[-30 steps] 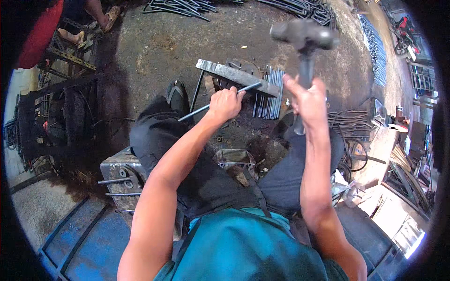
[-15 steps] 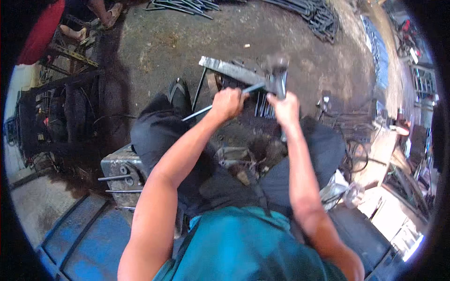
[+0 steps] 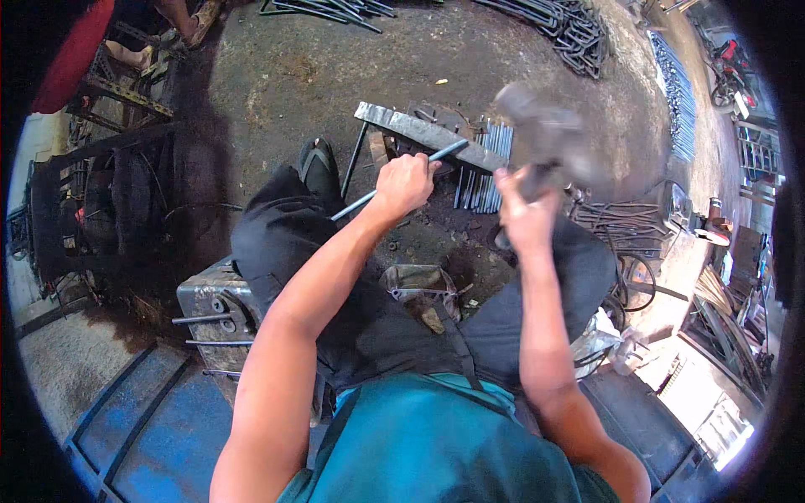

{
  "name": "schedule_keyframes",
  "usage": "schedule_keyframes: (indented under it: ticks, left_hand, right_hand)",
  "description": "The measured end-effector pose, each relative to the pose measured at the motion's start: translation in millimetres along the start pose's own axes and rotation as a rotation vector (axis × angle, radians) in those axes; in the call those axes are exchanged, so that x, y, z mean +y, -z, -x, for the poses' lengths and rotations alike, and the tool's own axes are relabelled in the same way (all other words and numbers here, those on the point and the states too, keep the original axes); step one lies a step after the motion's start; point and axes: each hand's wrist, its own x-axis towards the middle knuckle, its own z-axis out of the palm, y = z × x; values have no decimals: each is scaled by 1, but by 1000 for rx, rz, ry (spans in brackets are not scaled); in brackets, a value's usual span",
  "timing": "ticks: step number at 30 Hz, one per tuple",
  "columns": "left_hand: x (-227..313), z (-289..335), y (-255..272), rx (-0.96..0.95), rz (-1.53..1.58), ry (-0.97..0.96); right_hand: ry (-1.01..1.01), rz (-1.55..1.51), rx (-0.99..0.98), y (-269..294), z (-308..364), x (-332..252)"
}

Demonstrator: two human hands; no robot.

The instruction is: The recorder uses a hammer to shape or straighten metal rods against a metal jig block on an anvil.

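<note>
My left hand (image 3: 404,181) is closed round a slim grey metal rod (image 3: 356,204). One end of the rod rests on or just over a flat metal bar (image 3: 415,127) that lies slantwise in front of me; its other end runs back past my left knee. In my right hand (image 3: 528,216) is a hammer (image 3: 545,126), its head smeared by motion and raised to the right of the bar's near end. Several short metal rods (image 3: 478,191) lie side by side beneath the bar, sticking out on both sides of it.
Bundles of bent dark rods (image 3: 570,33) lie on the floor (image 3: 335,75) at the far side. More bent rods (image 3: 625,226) lie right of my knee. A steel block (image 3: 222,302) with protruding rods stands by my left thigh. Another person's foot (image 3: 201,23) shows at upper left.
The hammer has swung up and to the right, away from the bar, with my right hand moving the same way. My left hand and the rod have barely moved.
</note>
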Motion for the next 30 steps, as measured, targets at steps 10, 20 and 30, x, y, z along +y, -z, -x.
schedule_keyframes:
  ticks: [10,20,30]
  left_hand:
    - [-17,7,-6,64,-70,-66]
    - [-20,11,-7,44,-35,-58]
    - [-19,3,-9,65,-46,-119]
  right_hand:
    - [-238,414,-87,4,-14,12]
    - [99,-261,-155,17,2,-103]
    - [-215,557,-286,15,-31,18]
